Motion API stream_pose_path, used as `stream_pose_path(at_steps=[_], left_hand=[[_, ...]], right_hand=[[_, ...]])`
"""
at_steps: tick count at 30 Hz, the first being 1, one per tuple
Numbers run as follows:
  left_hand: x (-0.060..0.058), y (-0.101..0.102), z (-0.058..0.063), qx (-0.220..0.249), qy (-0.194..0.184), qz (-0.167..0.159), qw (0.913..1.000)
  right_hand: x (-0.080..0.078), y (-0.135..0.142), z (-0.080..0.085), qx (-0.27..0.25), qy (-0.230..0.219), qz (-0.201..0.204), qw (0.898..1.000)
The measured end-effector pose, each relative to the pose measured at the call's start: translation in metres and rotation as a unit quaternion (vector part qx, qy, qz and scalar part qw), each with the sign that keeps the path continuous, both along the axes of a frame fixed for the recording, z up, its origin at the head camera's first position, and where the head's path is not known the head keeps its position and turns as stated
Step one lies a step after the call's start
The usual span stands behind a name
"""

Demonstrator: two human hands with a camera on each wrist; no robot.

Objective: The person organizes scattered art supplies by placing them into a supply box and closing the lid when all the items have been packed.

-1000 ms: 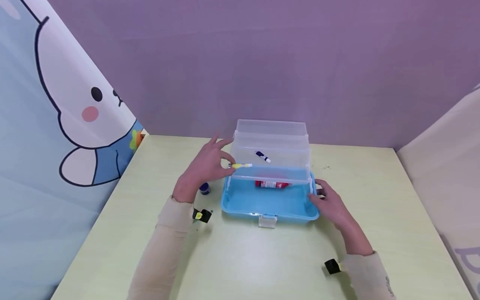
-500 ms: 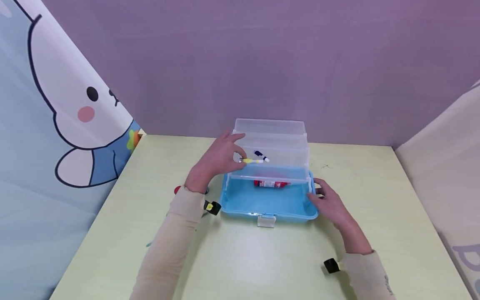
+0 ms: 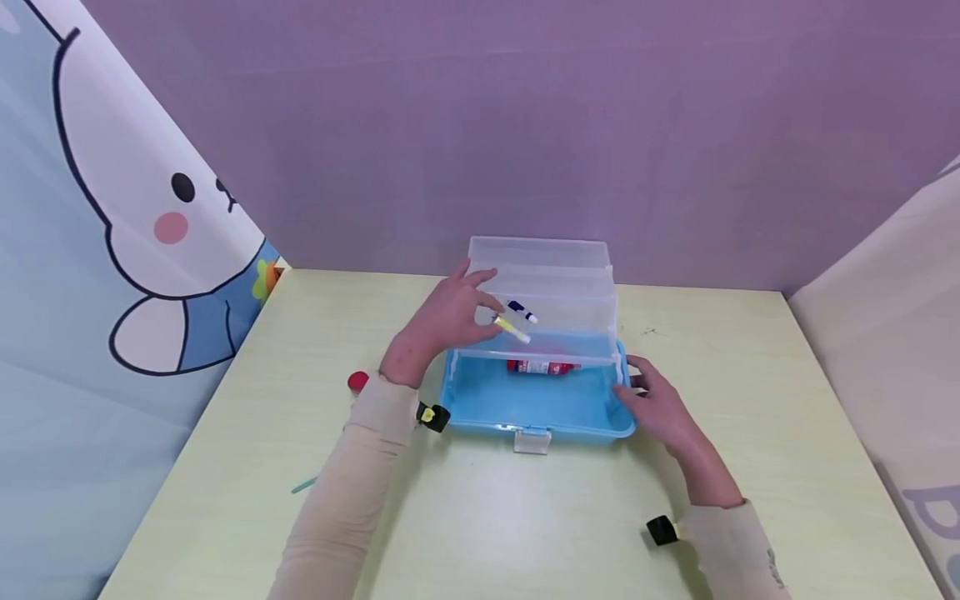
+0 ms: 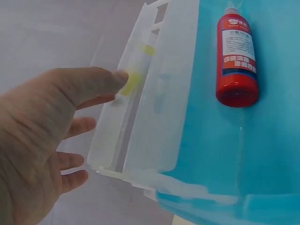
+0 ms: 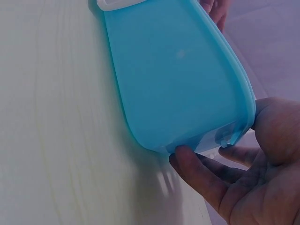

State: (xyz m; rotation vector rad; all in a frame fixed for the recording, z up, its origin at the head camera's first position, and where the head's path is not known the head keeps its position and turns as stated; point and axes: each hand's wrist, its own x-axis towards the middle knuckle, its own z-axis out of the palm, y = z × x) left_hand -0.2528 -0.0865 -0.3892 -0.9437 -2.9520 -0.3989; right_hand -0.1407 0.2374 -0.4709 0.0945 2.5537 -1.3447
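My left hand (image 3: 448, 317) pinches a short yellow-and-white stick (image 3: 512, 328) between thumb and fingertip. The stick overlaps the raised clear tray (image 3: 592, 315) of a blue storage box (image 3: 472, 404). In the left wrist view, the stick (image 4: 133, 82) looks blurred, and the other fingers stand free of it. A small navy-and-white marker (image 3: 522, 312) lies in the tray. At the box's right end, my right hand (image 3: 660, 406) grips the wall near the rim; in the right wrist view its fingers (image 5: 187, 161) touch that end. A red bottle (image 4: 236, 61) with a white label lies inside.
A red round thing (image 3: 357, 382) and a thin teal stick (image 3: 303, 485) are on the table left of my left forearm, which partly hides the teal one. The box's front latch (image 3: 532, 442) hangs down. A purple cloth (image 3: 540, 133) stands behind the table.
My left hand has moved right over the tray with the yellow-and-white stick, whose far end now tilts downward. The red round thing has come into view behind the forearm. My right hand stays put.
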Motion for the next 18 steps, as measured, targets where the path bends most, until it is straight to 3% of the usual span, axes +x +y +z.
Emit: stream_pose_path(at_steps=[18], left_hand=[[0.0045, -0.0023, -0.006, 0.03, -0.013, 0.04, 0.9987]], right_hand=[[-0.0069, 0.0033, 0.0035, 0.002, 0.002, 0.009, 1.0]])
